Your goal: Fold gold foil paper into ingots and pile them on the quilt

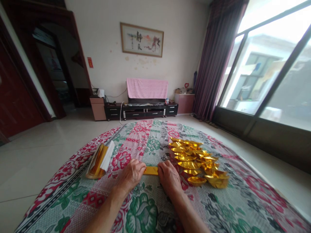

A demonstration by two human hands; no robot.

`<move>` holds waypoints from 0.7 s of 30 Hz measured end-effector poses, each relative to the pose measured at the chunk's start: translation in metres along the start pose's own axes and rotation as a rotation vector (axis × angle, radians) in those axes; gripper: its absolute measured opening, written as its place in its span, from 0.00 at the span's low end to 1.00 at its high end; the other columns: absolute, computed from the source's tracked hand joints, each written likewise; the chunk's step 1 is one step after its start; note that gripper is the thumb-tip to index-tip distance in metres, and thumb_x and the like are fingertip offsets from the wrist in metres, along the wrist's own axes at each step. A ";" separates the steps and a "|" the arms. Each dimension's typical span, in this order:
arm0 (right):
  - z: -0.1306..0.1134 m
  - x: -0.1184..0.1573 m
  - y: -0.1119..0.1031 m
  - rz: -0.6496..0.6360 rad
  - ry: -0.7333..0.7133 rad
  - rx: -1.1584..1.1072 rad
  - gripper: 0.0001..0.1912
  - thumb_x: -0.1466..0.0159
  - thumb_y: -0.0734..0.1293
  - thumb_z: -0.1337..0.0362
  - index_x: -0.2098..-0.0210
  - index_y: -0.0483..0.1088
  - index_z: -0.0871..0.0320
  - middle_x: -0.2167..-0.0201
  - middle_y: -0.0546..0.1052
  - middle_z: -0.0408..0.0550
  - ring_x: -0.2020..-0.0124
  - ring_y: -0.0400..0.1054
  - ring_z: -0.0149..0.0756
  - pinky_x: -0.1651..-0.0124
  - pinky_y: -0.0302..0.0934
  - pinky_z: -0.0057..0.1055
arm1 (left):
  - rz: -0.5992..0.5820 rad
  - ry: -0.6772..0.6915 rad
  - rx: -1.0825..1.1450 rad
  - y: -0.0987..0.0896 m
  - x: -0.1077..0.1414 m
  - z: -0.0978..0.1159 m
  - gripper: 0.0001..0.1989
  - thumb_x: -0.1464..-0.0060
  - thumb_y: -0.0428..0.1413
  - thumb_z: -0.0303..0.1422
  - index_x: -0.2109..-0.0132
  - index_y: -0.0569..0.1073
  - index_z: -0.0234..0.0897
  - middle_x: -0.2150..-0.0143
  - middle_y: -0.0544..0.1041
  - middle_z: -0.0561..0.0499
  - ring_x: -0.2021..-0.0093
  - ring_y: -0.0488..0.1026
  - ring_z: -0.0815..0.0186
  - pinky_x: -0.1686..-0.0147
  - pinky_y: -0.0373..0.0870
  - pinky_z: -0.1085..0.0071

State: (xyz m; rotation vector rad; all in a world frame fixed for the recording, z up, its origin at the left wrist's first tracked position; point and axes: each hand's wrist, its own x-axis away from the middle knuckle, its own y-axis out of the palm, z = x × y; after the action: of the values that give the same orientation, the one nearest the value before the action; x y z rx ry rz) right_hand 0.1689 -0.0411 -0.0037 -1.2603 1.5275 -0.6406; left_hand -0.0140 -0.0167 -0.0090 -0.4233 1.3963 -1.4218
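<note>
A narrow folded strip of gold foil paper (151,170) lies crosswise between my two hands, low over the flowered cloth. My left hand (133,171) has its fingers closed on the strip's left end. At the right end, my right hand (168,173) presses down with its fingers curled over it. Several boat-shaped gold paper ingots (190,165) stand in rows just right of my right hand. Off to the left of my left hand lies an open packet of gold foil sheets (102,158) with white paper around it.
A flowered tablecloth (143,207) covers the round-edged surface under my hands. Beyond it stand a low black TV cabinet (145,113) and a television under a pink cloth (147,88). A purple curtain (213,64) and large windows are on the right, a doorway on the left.
</note>
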 end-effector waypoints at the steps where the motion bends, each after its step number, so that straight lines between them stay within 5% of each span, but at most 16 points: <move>1: 0.000 0.000 0.000 -0.002 0.000 0.000 0.13 0.35 0.55 0.64 0.69 0.69 0.54 0.68 0.68 0.44 0.66 0.64 0.30 0.64 0.52 0.24 | -0.001 -0.001 0.000 0.000 0.000 0.000 0.13 0.41 0.45 0.33 0.65 0.73 0.40 0.70 0.71 0.49 0.63 0.66 0.64 0.60 0.62 0.69; 21: -0.001 -0.001 0.002 -0.011 0.069 0.003 0.13 0.35 0.55 0.62 0.68 0.69 0.54 0.68 0.68 0.44 0.67 0.63 0.30 0.67 0.51 0.24 | 0.022 -0.016 -0.005 0.001 0.001 0.002 0.12 0.42 0.45 0.32 0.65 0.73 0.40 0.70 0.71 0.50 0.63 0.66 0.64 0.60 0.62 0.70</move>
State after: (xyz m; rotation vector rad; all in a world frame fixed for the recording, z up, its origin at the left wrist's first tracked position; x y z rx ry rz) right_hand 0.1672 -0.0396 -0.0048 -1.2570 1.5763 -0.6999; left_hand -0.0123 -0.0181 -0.0099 -0.4209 1.3882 -1.3945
